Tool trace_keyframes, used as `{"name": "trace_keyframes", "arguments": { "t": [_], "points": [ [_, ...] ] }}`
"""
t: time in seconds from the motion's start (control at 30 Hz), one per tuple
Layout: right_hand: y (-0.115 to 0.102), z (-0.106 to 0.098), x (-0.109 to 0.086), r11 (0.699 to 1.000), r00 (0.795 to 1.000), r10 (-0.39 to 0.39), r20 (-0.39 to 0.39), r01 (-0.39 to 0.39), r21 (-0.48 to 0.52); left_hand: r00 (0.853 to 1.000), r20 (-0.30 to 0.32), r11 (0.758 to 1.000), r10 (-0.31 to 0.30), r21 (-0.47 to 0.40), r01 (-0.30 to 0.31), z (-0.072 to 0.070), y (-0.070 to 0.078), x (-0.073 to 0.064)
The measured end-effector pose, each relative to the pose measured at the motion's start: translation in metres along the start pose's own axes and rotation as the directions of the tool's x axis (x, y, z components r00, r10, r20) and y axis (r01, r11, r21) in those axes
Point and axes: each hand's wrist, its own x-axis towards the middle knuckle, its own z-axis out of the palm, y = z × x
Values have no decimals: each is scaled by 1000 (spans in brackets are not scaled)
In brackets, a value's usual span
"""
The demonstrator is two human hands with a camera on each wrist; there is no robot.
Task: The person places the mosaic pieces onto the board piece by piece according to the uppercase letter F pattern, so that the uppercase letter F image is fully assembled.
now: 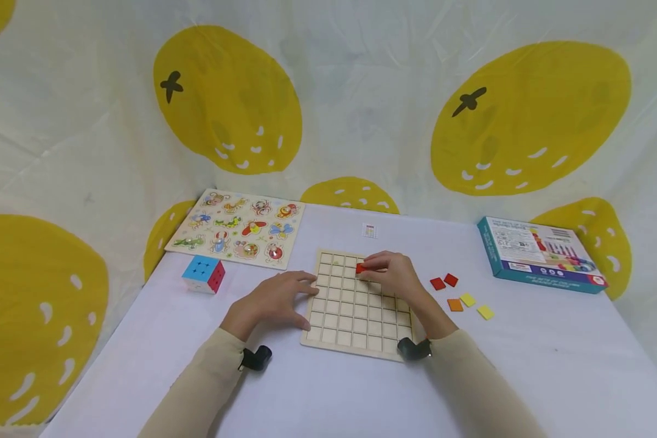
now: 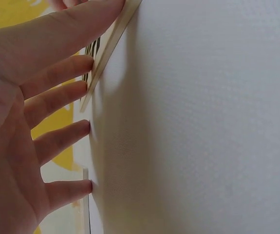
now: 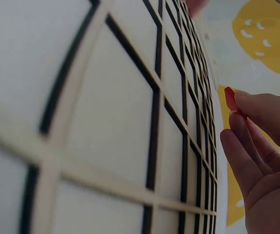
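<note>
A wooden grid board (image 1: pixel 356 352) with square cells lies in the middle of the table. My left hand (image 1: pixel 274 302) rests along its left side, fingers spread; in the left wrist view the thumb (image 2: pixel 57 36) reaches the board's edge (image 2: pixel 108 56), while the lower fingertips are at the tablecloth. Over the upper part of the grid, my right hand (image 1: pixel 392 274) pinches a small red square tile (image 1: pixel 359 267) between thumb and fingers. The right wrist view shows this tile (image 3: pixel 231 99) tilted on edge, partly hidden by the fingertips.
Right of the board lie two red tiles (image 1: pixel 437 283), an orange tile (image 1: pixel 455 305) and two yellow tiles (image 1: pixel 485 312). A boxed set (image 1: pixel 542 255) stands at back right. At left are an insect puzzle board (image 1: pixel 238 228) and a puzzle cube (image 1: pixel 204 274). A small printed card (image 1: pixel 369 230) lies behind.
</note>
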Motion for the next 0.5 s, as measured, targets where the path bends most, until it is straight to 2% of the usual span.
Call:
{"name": "trace_keyframes", "arguments": {
  "t": [0.13, 0.33, 0.5],
  "points": [
    [-4, 9, 4, 1000, 1000, -10, 2, 10, 2, 1000, -2, 1000, 3, 3, -3, 0, -1, 1],
    [-9, 16, 9, 999, 999, 39, 1, -39, 7, 1000, 2, 1000, -3, -1, 3, 0, -3, 1],
    [-9, 21, 10, 996, 998, 64, -6, -64, -54, 1000, 3, 1000, -5, -6, 5, 1, -4, 1]
  ]
}}
